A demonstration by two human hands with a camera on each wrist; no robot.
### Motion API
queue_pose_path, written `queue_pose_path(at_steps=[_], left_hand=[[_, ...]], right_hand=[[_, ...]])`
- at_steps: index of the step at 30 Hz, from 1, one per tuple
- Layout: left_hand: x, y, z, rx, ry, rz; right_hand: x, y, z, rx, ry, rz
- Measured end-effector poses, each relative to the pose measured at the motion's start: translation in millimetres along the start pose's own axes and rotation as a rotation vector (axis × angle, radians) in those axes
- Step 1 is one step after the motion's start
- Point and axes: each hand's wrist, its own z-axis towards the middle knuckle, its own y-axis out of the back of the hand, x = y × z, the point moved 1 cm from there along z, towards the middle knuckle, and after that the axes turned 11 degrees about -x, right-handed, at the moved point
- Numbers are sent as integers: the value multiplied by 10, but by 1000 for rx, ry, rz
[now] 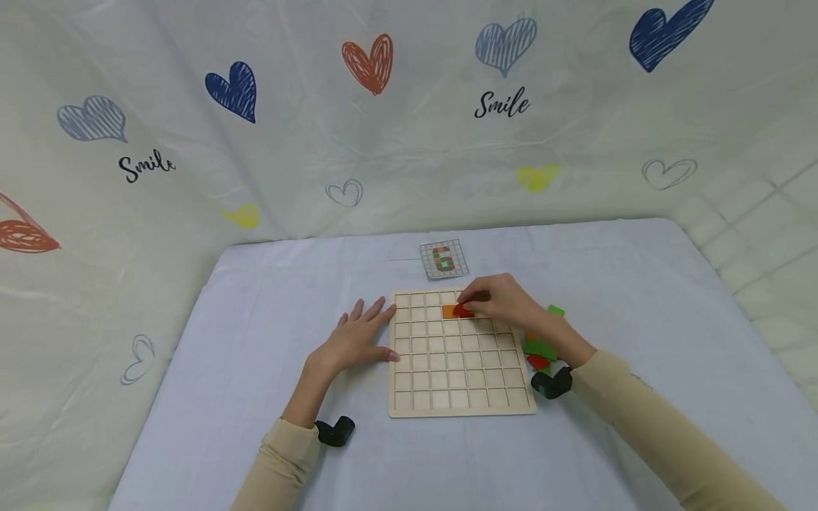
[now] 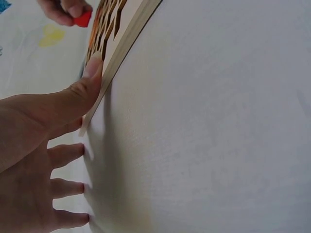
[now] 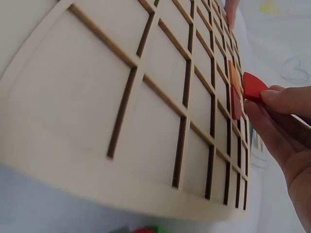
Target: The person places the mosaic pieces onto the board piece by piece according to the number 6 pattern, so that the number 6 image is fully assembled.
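Note:
My right hand pinches a red quarter-round tile between thumb and fingertips, just over the far part of the wooden grid board. Below that tile, an orange square tile and another red tile sit side by side in cells of the grid. My left hand lies spread at the board's left side, thumb and index fingertip on its rim. In the left wrist view the other fingertips touch the white cloth.
Behind the board lies a small card with a gridded picture in red, orange and green. Several green, red and orange pieces lie in a heap by the board's right edge, partly under my right forearm. A heart-printed curtain hangs behind.

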Motion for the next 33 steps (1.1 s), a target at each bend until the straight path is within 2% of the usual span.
queue_pose_path(at_steps=[17, 28, 33], left_hand=[[14, -24, 7, 3, 12, -3], [20, 4, -17, -14, -23, -18], [18, 16, -22, -12, -24, -22]], right_hand=[[138, -280, 214, 38, 48, -11], [217, -363, 238, 59, 105, -27], [239, -385, 261, 97, 204, -73]])
